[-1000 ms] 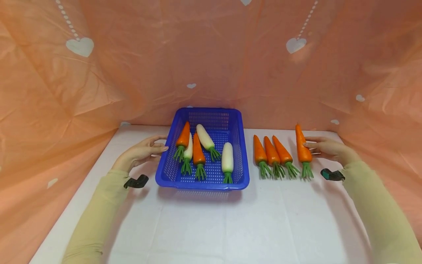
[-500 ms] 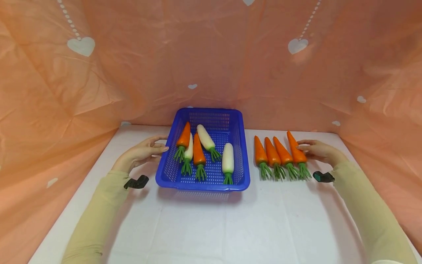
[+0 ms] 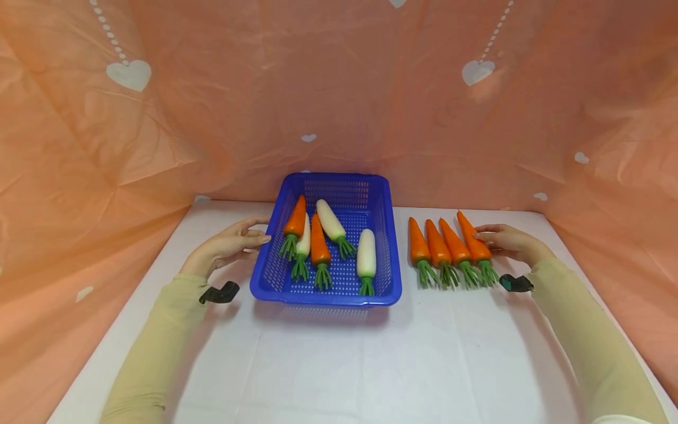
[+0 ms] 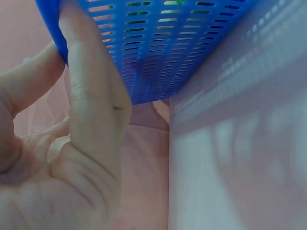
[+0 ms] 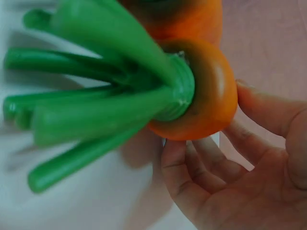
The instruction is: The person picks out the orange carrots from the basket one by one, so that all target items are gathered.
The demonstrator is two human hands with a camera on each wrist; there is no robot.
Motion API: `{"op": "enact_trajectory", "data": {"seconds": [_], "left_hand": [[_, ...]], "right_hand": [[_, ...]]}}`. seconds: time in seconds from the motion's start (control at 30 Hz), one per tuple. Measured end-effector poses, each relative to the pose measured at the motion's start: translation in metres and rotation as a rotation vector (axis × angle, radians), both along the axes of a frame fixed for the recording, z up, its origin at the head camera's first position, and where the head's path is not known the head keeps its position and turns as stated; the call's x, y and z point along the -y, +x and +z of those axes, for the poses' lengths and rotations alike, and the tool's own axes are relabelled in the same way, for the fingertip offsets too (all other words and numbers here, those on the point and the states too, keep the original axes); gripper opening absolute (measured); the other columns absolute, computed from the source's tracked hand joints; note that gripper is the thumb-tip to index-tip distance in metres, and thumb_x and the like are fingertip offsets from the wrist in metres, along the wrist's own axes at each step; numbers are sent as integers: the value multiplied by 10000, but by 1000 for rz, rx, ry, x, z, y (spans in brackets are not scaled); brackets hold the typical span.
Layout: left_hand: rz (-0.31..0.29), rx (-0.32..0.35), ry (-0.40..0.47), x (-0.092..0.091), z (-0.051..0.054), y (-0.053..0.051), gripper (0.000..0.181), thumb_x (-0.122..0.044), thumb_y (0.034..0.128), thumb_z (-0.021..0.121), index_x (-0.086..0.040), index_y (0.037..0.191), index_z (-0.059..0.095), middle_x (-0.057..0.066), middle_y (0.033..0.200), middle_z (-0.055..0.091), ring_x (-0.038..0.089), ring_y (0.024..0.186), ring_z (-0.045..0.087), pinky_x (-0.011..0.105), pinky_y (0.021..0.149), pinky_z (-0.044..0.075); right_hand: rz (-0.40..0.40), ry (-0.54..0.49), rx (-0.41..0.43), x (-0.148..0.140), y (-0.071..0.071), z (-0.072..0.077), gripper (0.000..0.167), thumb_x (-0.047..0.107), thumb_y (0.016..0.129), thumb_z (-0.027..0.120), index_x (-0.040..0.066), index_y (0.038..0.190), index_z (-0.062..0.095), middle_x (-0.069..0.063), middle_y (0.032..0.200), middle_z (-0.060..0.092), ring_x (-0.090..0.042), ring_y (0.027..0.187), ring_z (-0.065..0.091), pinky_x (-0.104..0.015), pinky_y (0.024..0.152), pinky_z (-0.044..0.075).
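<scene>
My left hand (image 3: 225, 247) is at the left side of the blue plastic basket (image 3: 325, 300). In the left wrist view, thumb and fingers pinch its rim (image 4: 53, 33). Far to the right, my right hand (image 3: 511, 242) holds the rightmost carrot (image 3: 472, 240). The right wrist view has the thumb on that carrot's orange body (image 5: 223, 96) and the other fingers curled under it. Its green stems (image 5: 96, 110) point away from the palm. Close along its left side lie three more carrots (image 3: 454, 242), tips toward the back.
Inside the basket are two carrots (image 3: 319, 244) and three white radishes (image 3: 365, 254), one partly covered by the carrots. The white tabletop (image 3: 339, 365) spreads in front. An orange cloth (image 3: 339, 100) with white hearts hangs behind and at both sides.
My right hand has moved left with its carrot and lowered it beside the row of three. Over the last half second it has shifted slightly further left. My left hand and the basket stay put.
</scene>
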State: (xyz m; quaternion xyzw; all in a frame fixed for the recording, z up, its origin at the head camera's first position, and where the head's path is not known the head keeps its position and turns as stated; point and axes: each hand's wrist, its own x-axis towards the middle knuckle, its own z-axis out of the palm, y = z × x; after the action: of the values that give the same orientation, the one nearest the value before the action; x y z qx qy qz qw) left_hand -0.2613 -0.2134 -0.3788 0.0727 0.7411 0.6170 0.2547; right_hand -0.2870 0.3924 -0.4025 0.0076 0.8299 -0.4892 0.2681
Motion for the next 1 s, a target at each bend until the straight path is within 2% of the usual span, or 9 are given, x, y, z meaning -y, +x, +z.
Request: {"op": "enact_trajectory", "data": {"seconds": [0.23,0.47,0.57,0.7,0.77,1.0], "left_hand": [[-4,-6,-10,0,1,1,637,-141,964,586,-65,1485,227,164,1187,533,209,960,604,420,893,495],[-1,-8,-14,0,1,1,633,-151,962,591,-68,1479,236,175,1183,526,214,958,612,421,887,500],[11,7,-14,0,1,0,620,-151,958,598,-85,1472,258,196,1210,514,230,966,615,428,883,501],[14,13,-17,-1,1,0,617,-147,959,595,-94,1473,259,201,1223,512,235,973,613,433,882,502],[14,13,-21,-1,1,-1,623,-148,958,598,-94,1476,255,198,1220,516,234,971,616,432,881,502],[11,12,-29,-1,1,-1,641,-157,956,603,-89,1480,241,204,1225,513,232,968,620,429,885,501]], "right_hand": [[-1,29,-4,0,1,2,606,254,1005,504,-140,1408,282,-7,1040,593,-110,869,578,-246,796,512],[-25,27,15,2,3,5,559,247,1001,512,-120,1385,338,14,940,599,-149,818,559,-272,759,519],[-6,45,3,1,5,7,560,259,1013,483,-123,1391,326,-25,1007,600,-160,871,566,-283,790,516],[33,92,-12,-1,8,12,600,311,1026,439,-133,1403,294,-164,1199,545,-218,992,556,-314,851,506],[29,96,-1,-2,9,13,609,324,1024,442,-129,1402,295,-188,1223,520,-234,998,545,-325,851,506],[14,50,41,-6,15,16,531,245,1010,488,-132,1359,354,-35,1044,578,-191,899,558,-325,804,519]]}}
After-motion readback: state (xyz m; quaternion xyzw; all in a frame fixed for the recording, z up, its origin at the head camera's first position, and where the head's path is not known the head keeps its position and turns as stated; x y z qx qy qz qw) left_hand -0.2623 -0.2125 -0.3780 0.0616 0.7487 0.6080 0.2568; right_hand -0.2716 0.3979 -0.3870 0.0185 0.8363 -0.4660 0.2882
